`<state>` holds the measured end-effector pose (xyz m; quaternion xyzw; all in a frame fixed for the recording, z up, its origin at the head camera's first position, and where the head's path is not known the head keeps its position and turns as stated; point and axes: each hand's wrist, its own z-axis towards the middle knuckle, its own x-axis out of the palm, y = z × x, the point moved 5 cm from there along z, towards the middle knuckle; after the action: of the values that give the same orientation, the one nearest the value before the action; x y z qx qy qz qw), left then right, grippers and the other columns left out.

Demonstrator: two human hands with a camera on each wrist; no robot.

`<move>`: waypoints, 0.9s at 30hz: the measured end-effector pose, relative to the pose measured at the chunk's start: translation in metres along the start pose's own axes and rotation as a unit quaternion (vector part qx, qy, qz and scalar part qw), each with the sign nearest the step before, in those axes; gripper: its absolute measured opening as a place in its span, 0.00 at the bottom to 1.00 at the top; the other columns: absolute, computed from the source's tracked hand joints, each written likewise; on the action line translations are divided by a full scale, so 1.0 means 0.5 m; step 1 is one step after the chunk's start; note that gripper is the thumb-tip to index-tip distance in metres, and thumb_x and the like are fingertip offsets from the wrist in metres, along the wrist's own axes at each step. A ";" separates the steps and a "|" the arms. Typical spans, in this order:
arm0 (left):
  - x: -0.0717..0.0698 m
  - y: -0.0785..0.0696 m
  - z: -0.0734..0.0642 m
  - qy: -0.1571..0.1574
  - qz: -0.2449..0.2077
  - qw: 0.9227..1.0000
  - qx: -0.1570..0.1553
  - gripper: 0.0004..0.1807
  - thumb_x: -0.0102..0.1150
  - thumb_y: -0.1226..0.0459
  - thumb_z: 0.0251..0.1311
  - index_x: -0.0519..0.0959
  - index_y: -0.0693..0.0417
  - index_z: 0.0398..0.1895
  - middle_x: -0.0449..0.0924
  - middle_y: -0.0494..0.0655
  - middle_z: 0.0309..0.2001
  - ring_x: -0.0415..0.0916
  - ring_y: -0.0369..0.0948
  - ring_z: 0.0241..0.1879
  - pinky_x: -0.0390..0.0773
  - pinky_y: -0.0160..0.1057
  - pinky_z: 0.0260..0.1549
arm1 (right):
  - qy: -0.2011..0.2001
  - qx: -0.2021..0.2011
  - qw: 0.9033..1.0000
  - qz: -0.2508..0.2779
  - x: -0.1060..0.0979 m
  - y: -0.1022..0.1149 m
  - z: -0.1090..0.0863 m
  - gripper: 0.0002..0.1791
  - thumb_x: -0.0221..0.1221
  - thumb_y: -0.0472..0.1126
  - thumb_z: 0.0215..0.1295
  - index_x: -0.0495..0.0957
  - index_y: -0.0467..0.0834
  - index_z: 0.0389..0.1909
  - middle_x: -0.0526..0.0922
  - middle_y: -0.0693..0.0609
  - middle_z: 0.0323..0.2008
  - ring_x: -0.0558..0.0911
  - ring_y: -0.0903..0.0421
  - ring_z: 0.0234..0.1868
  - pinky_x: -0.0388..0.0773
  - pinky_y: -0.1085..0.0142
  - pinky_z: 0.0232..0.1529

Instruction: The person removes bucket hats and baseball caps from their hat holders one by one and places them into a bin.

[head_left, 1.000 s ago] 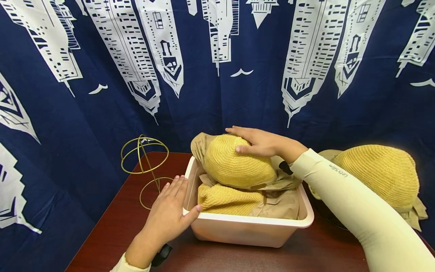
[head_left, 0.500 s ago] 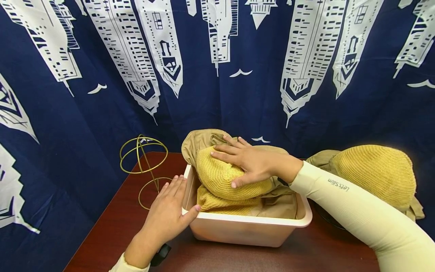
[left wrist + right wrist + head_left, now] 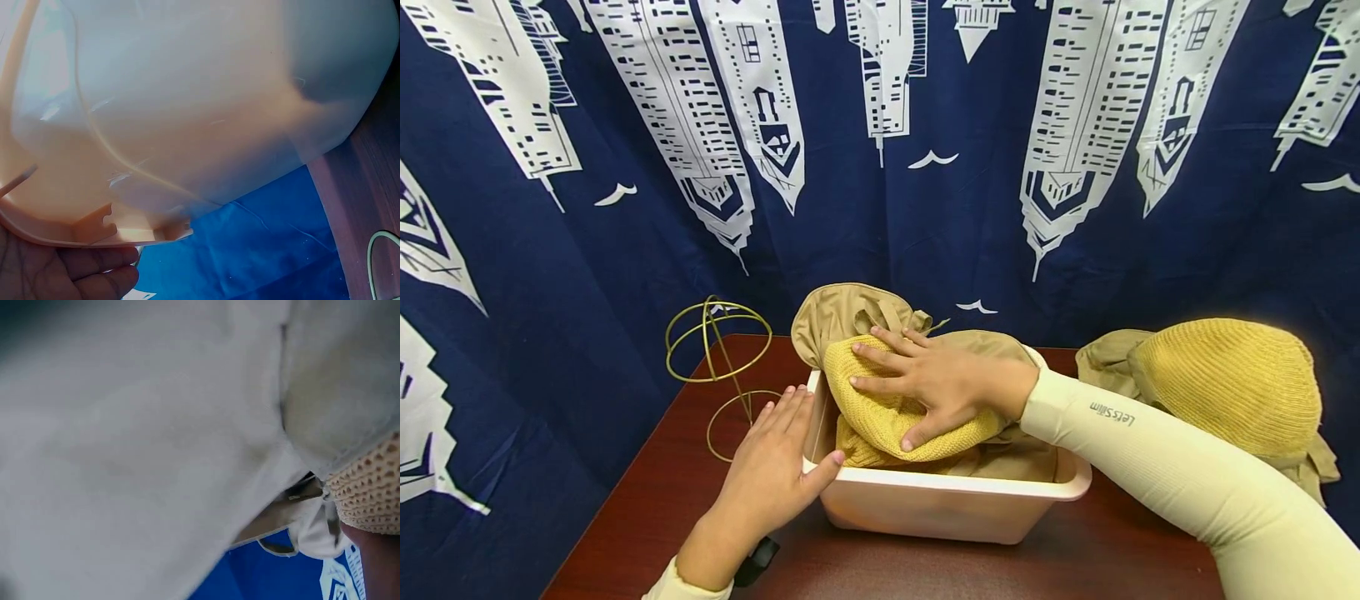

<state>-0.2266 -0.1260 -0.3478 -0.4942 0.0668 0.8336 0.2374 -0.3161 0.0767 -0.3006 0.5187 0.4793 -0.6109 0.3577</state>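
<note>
Yellow knit was the first thing we noticed in the head view: a yellow hat [image 3: 880,423] lay on top inside the pale bin [image 3: 932,508], and its beige brim [image 3: 842,315] rose above the far left corner. On this hat we saw the right hand [image 3: 943,379], resting palm down with the fingers spread. The left hand [image 3: 775,467] was at the left end of the bin, its four fingers straight and side by side, the thumb held apart and touching the rim. Beyond it we found a gold wire stand [image 3: 718,380] on the reddish-brown table [image 3: 647,500]. To the right lay a second hat [image 3: 1228,387], also yellow, partly behind the cream sleeve [image 3: 1120,433]. Blue curtain [image 3: 917,221] with white buildings, printed upside down, hung behind everything.

From the left wrist, we saw mostly the bin's smooth wall, with fingers lying against the outside of its rim.

From the right wrist, blurred beige cloth [image 3: 144,462] filled most of our view, beside a knitted piece [image 3: 369,487]; how the fingers lay, we could not tell there.
</note>
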 end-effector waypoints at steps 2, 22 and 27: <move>0.000 -0.001 0.000 -0.002 -0.001 1.000 0.002 0.46 0.55 0.39 0.62 0.67 0.68 0.69 0.67 0.62 0.68 0.59 0.53 0.72 0.58 0.55 0.69 | -0.004 -0.007 1.000 0.008 0.007 0.003 0.002 0.53 0.45 0.80 0.58 0.52 0.56 0.79 0.36 0.47 0.80 0.34 0.37 0.77 0.42 0.38 0.71; -0.004 -0.001 0.004 -0.005 -0.002 1.000 0.001 0.46 0.58 0.40 0.60 0.68 0.68 0.68 0.68 0.62 0.68 0.60 0.53 0.71 0.59 0.56 0.68 | 0.155 0.039 0.987 -0.016 0.116 0.028 0.025 0.49 0.44 0.77 0.63 0.48 0.57 0.80 0.31 0.50 0.80 0.31 0.46 0.78 0.48 0.40 0.71; -0.002 0.001 0.002 -0.005 -0.002 1.000 -0.001 0.45 0.57 0.40 0.61 0.68 0.68 0.68 0.68 0.62 0.68 0.60 0.54 0.71 0.59 0.55 0.68 | 0.147 0.039 0.988 -0.040 0.103 0.034 0.023 0.49 0.45 0.77 0.63 0.47 0.58 0.80 0.34 0.50 0.80 0.34 0.44 0.78 0.49 0.39 0.71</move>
<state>-0.2271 -0.1267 -0.3466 -0.4902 0.0638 0.8356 0.2395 -0.3144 0.0638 -0.3545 0.5967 0.5230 -0.5600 0.2383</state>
